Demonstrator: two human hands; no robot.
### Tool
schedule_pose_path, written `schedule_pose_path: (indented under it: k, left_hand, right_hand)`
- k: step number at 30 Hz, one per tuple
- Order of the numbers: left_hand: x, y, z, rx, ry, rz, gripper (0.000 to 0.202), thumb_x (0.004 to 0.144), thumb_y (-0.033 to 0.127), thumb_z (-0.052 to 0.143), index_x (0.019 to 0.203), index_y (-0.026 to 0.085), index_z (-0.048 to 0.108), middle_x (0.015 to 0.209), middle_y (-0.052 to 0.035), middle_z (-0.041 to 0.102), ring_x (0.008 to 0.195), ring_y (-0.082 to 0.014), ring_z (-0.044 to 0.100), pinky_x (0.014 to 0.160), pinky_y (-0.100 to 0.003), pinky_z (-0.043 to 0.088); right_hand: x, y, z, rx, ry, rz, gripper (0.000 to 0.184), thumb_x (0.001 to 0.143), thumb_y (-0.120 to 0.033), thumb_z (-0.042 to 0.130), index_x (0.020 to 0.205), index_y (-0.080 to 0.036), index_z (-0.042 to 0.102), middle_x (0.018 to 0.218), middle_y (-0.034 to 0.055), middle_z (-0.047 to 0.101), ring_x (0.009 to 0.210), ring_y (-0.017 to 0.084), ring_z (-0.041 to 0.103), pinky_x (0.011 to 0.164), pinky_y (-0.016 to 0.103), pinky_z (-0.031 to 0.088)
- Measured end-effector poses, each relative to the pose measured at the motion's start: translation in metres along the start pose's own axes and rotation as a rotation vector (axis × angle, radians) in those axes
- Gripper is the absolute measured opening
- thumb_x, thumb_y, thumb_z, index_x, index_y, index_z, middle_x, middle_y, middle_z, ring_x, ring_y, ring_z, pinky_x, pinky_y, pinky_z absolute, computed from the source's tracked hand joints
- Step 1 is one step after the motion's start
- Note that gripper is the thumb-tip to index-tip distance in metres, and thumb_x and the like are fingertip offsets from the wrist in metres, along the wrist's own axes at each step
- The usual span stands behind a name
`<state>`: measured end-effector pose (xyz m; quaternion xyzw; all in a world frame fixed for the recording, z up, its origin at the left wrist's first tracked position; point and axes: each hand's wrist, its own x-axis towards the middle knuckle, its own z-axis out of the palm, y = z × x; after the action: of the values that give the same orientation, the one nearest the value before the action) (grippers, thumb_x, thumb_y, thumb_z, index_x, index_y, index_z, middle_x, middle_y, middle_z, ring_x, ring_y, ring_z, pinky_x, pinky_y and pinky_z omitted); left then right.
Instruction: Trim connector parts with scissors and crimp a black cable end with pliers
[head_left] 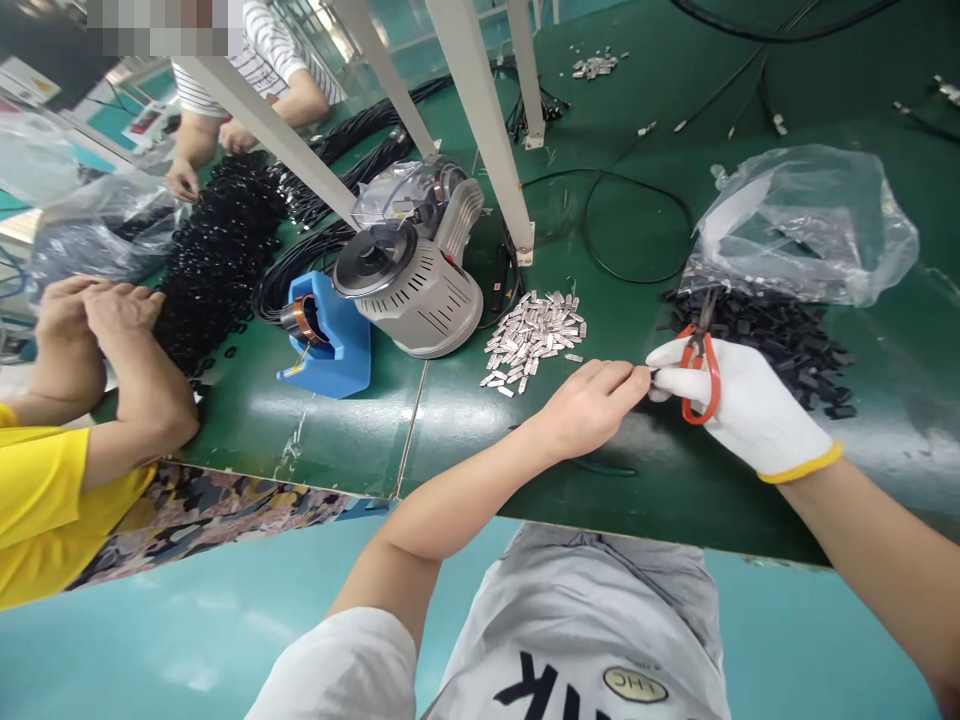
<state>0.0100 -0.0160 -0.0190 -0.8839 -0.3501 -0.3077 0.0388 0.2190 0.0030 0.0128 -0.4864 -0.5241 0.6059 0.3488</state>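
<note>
My bare left hand hovers over the green table, its fingers pinched on a small part too tiny to make out. My right hand wears a white glove with a yellow cuff and meets the left fingertips. It grips small orange-handled scissors, blades pointing away from me. A heap of small silver metal pieces lies just beyond my left hand. Small black parts are piled behind my right hand.
A grey round machine and a blue tape dispenser stand to the left. A clear plastic bag lies at the right. White frame posts rise mid-table. Black cables heap far left, where two other people work.
</note>
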Motion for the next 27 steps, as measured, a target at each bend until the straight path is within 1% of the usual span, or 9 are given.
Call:
schedule_pose_path:
  k: [5, 7, 9, 12, 14, 16, 19, 24, 27]
  left_hand:
    - [0.006, -0.002, -0.001, -0.084, 0.19, 0.09, 0.027, 0.098, 0.005, 0.047, 0.118, 0.015, 0.062, 0.098, -0.011, 0.076, 0.085, -0.019, 0.072, 0.075, -0.032, 0.056]
    - [0.006, -0.001, 0.0, -0.238, 0.242, 0.029, 0.024, 0.099, 0.008, 0.05, 0.115, 0.017, 0.065, 0.099, -0.0107, 0.076, 0.089, -0.0188, 0.073, 0.078, -0.032, 0.059]
    - [0.008, 0.001, 0.001, -0.505, 0.286, -0.199, 0.017, 0.101, 0.016, 0.055, 0.111, 0.018, 0.069, 0.097, -0.0089, 0.077, 0.086, -0.017, 0.074, 0.078, -0.031, 0.061]
    - [0.012, 0.002, -0.003, -0.986, 0.294, -0.68, 0.017, 0.1, 0.032, 0.062, 0.103, 0.018, 0.071, 0.084, -0.0048, 0.076, 0.072, -0.0141, 0.074, 0.07, -0.029, 0.061]
    - [0.016, 0.001, -0.007, -1.239, 0.261, -0.88, 0.021, 0.097, 0.038, 0.067, 0.095, 0.017, 0.071, 0.079, -0.0033, 0.075, 0.065, -0.0142, 0.073, 0.065, -0.028, 0.059]
    - [0.019, 0.001, -0.011, -1.39, 0.209, -0.953, 0.023, 0.094, 0.04, 0.071, 0.091, 0.017, 0.07, 0.077, -0.003, 0.075, 0.064, -0.0147, 0.073, 0.063, -0.027, 0.057]
    - [0.021, 0.002, -0.014, -1.46, 0.169, -0.966, 0.025, 0.091, 0.041, 0.074, 0.091, 0.016, 0.07, 0.077, -0.003, 0.074, 0.064, -0.0144, 0.072, 0.061, -0.027, 0.055]
    - [0.02, 0.002, -0.014, -1.408, 0.191, -0.95, 0.027, 0.09, 0.043, 0.076, 0.094, 0.016, 0.074, 0.077, -0.0027, 0.074, 0.064, -0.0138, 0.072, 0.061, -0.026, 0.055]
    - [0.02, 0.0, -0.013, -1.361, 0.219, -0.942, 0.027, 0.09, 0.042, 0.077, 0.095, 0.017, 0.075, 0.077, -0.0024, 0.074, 0.063, -0.0134, 0.072, 0.061, -0.026, 0.055]
  right_hand:
    - [0.006, 0.003, -0.001, 0.323, -0.206, 0.143, 0.019, 0.082, -0.031, 0.077, 0.095, -0.02, 0.069, 0.081, 0.0009, 0.064, 0.075, 0.014, 0.06, 0.07, 0.028, 0.049]
    - [0.004, 0.0, 0.001, 0.346, -0.221, 0.144, 0.023, 0.082, -0.034, 0.077, 0.098, -0.02, 0.069, 0.081, 0.0011, 0.064, 0.074, 0.015, 0.06, 0.071, 0.029, 0.049]
    - [0.0, -0.006, 0.001, 0.15, -0.077, 0.054, 0.023, 0.081, -0.034, 0.076, 0.099, -0.021, 0.071, 0.086, 0.003, 0.07, 0.079, 0.018, 0.064, 0.075, 0.032, 0.051]
    - [-0.005, -0.016, -0.006, -0.352, 0.302, -0.107, 0.021, 0.082, -0.034, 0.074, 0.101, -0.025, 0.076, 0.096, 0.0025, 0.077, 0.087, 0.021, 0.069, 0.084, 0.034, 0.05]
    - [-0.005, -0.021, -0.016, -0.714, 0.484, -0.196, 0.024, 0.086, -0.037, 0.068, 0.107, -0.027, 0.076, 0.094, 0.0022, 0.077, 0.086, 0.021, 0.068, 0.083, 0.034, 0.047]
    - [-0.001, -0.023, -0.027, -1.07, 0.557, -0.271, 0.026, 0.089, -0.035, 0.06, 0.108, -0.024, 0.073, 0.09, 0.0055, 0.075, 0.084, 0.022, 0.066, 0.078, 0.034, 0.043]
    - [0.007, -0.021, -0.042, -1.447, 0.542, -0.28, 0.021, 0.086, -0.032, 0.057, 0.098, -0.019, 0.069, 0.086, 0.0105, 0.07, 0.08, 0.024, 0.061, 0.07, 0.035, 0.035]
    - [0.015, -0.016, -0.052, -1.575, 0.56, -0.257, 0.032, 0.088, -0.039, 0.053, 0.103, -0.015, 0.068, 0.093, 0.0166, 0.07, 0.086, 0.026, 0.06, 0.072, 0.036, 0.032]
    - [0.014, -0.018, -0.052, -1.539, 0.597, -0.241, 0.033, 0.09, -0.044, 0.054, 0.103, -0.018, 0.069, 0.091, 0.014, 0.07, 0.081, 0.024, 0.057, 0.07, 0.035, 0.031]
